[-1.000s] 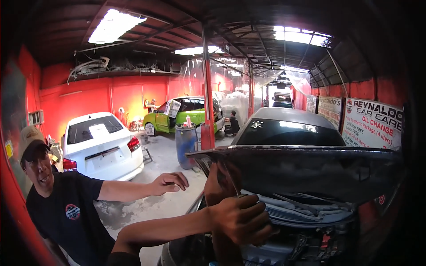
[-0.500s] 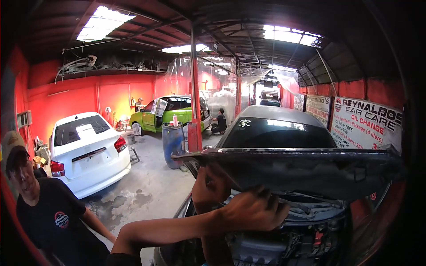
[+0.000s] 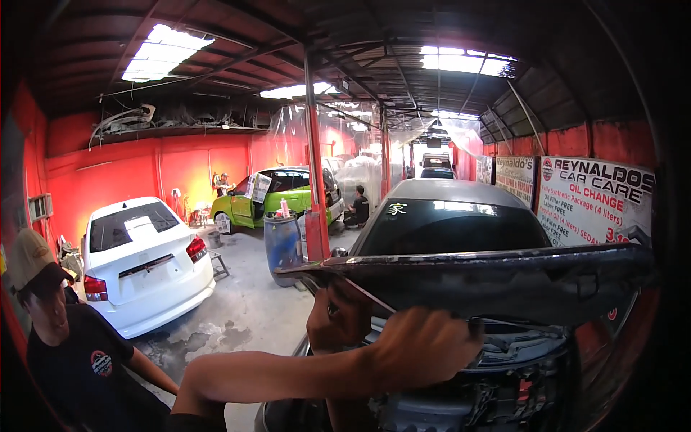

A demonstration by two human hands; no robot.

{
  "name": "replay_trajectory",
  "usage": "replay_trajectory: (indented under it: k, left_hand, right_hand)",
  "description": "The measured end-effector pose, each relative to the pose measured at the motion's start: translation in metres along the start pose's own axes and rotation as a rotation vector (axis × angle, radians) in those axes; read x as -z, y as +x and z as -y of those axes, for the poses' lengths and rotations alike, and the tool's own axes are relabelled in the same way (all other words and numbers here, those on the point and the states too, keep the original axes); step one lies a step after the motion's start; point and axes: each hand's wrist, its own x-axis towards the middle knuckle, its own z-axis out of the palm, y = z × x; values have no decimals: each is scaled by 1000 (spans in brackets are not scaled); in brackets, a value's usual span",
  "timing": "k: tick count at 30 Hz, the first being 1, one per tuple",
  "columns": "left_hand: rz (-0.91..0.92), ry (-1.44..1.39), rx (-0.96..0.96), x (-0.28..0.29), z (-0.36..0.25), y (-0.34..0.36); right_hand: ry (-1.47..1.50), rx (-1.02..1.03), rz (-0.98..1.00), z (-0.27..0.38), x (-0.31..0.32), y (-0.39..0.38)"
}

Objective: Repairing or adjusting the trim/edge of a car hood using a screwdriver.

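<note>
A dark car hood (image 3: 475,277) stands raised in front of me, its edge running across the view. My left arm reaches across my right forearm. At its end my left hand (image 3: 428,349) is closed in a fist under the hood, over the engine bay (image 3: 432,410); what it grips is hidden. My right hand (image 3: 337,317) is curled closed beside the hood's left corner, its contents also unclear. A thin pale strip (image 3: 373,297) runs slantwise between the two hands; I cannot tell whether it is a rod, a tape or an edge.
A person in a black shirt and cap (image 3: 72,353) stands close at my left. Behind are a white car (image 3: 144,266), a blue drum (image 3: 283,248), a red post (image 3: 315,230) and a green car (image 3: 288,191) with people near it. Sign boards (image 3: 597,201) line the right wall.
My left hand has turned slightly and shifted right, its fingers curled tighter. My right hand has moved a little down. The view has tilted slightly, and the person at left has lowered the head.
</note>
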Motion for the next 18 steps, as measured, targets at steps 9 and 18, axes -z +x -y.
replay_trajectory:
  k: [9, 18]
  left_hand:
    - [229, -115, 54, -8, 2, 5]
    - [136, -30, 39, -14, -1, 1]
  right_hand:
    - [63, -185, 90, 20, 3, 13]
    - [6, -80, 96, 3, 2, -2]
